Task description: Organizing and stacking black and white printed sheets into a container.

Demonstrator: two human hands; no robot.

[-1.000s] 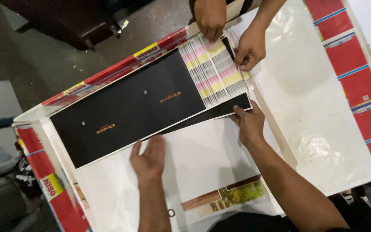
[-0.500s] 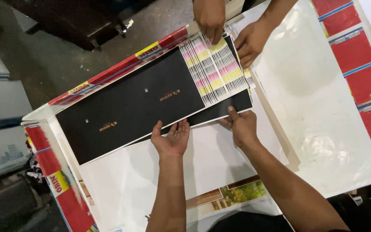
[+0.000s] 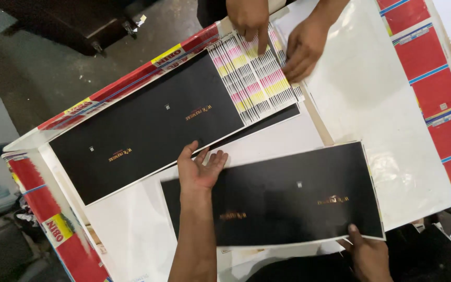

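The right hand (image 3: 367, 256) pinches the near edge of a black sheet (image 3: 298, 201) with small gold marks; the left hand (image 3: 200, 169) lies flat on its far-left corner, fingers spread. Bare white table (image 3: 371, 94) stretches right. Beyond, a black stack (image 3: 147, 125) abuts striped cards (image 3: 254, 78) under another person's hands (image 3: 277, 34). Red panels (image 3: 439, 78) line the edges.
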